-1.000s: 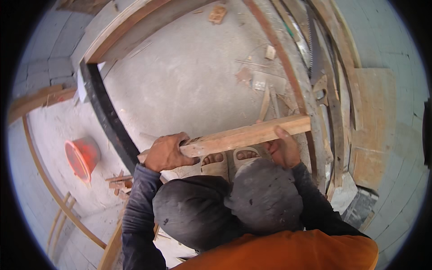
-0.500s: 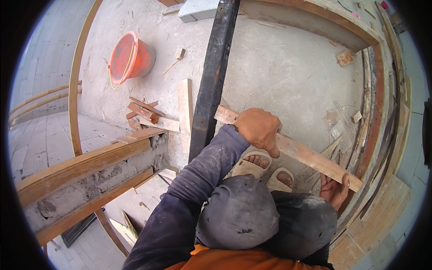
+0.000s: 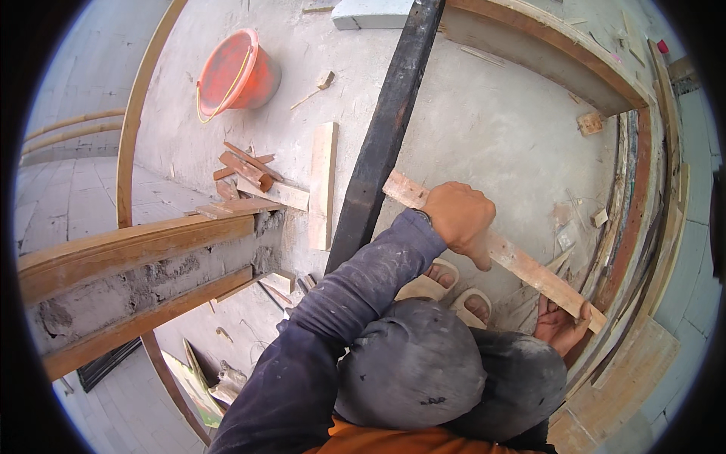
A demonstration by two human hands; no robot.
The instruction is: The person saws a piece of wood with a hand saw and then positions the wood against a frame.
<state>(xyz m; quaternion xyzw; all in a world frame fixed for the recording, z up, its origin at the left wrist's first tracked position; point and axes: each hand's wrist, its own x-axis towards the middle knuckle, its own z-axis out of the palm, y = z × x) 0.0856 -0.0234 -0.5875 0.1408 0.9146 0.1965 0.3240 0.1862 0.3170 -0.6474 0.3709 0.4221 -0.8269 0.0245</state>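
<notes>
My left hand (image 3: pixel 458 215) is closed on a pale wooden batten (image 3: pixel 529 268), which lies diagonally across in front of me, its far left end at a black timber beam (image 3: pixel 393 113). Near the batten's right end, beside a reddish timber frame edge (image 3: pixel 634 204), my right hand (image 3: pixel 558 329) curls its fingers around the wood, partly hidden by it. Under the batten show my feet in beige sandals (image 3: pixel 473 310), just beyond my knees.
Left of the black beam are a red bucket (image 3: pixel 242 72), loose offcuts (image 3: pixel 246 170), a pale board (image 3: pixel 323 185) and a timber-edged masonry ledge (image 3: pixel 136 287). A wooden-edged sill (image 3: pixel 544 38) crosses the back. Long strips (image 3: pixel 665 234) and boards (image 3: pixel 635 371) line the right.
The view has swung toward the bucket side. The batten now sits diagonally in view, more of its left end sticking out past my left hand; both hands still grip it.
</notes>
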